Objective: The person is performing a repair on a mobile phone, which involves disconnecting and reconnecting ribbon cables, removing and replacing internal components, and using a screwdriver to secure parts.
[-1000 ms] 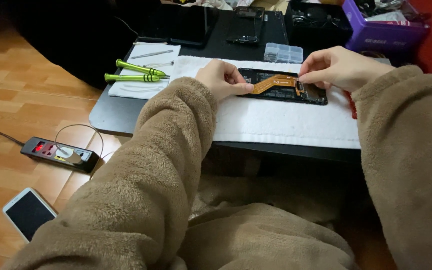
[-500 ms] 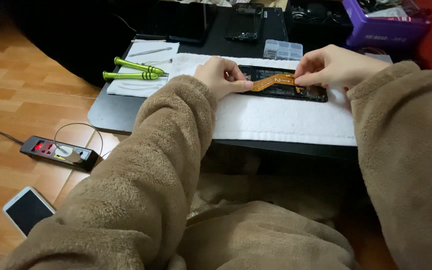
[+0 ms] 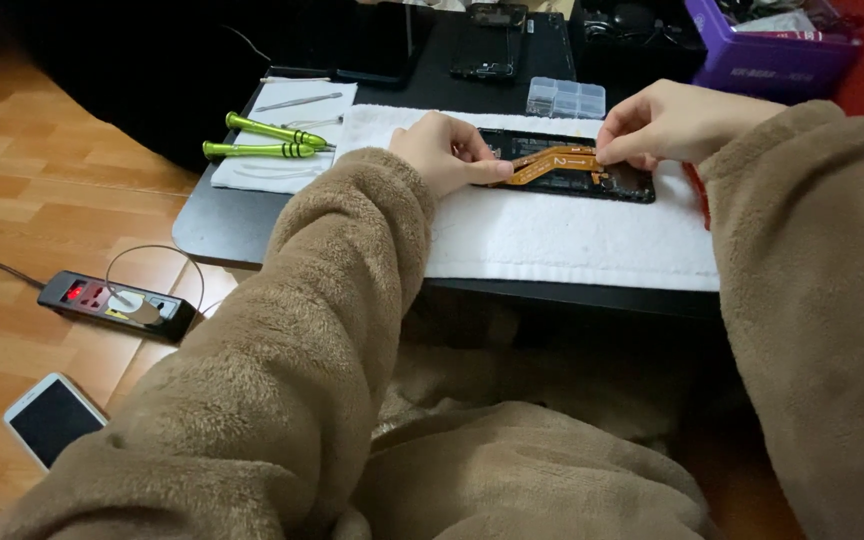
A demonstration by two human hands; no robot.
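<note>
L hand [image 3: 444, 150] fingers together, pressing one end of orange flex cable [image 3: 550, 161]; R hand [image 3: 670, 122] pinches other end, over opened phone [image 3: 624, 181] on white towel [image 3: 562, 238].

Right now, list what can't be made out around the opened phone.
All in the head view:
- Left end of the opened phone: hidden under the left hand.
- Connector at the orange flex cable: covered by the right hand.
- Purple box: contents cut off by the top edge.

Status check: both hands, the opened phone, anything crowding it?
Left hand and right hand both pinching the orange flex cable. Opened phone flat on white towel. Green screwdrivers lie apart, left; nothing in the way.
</note>
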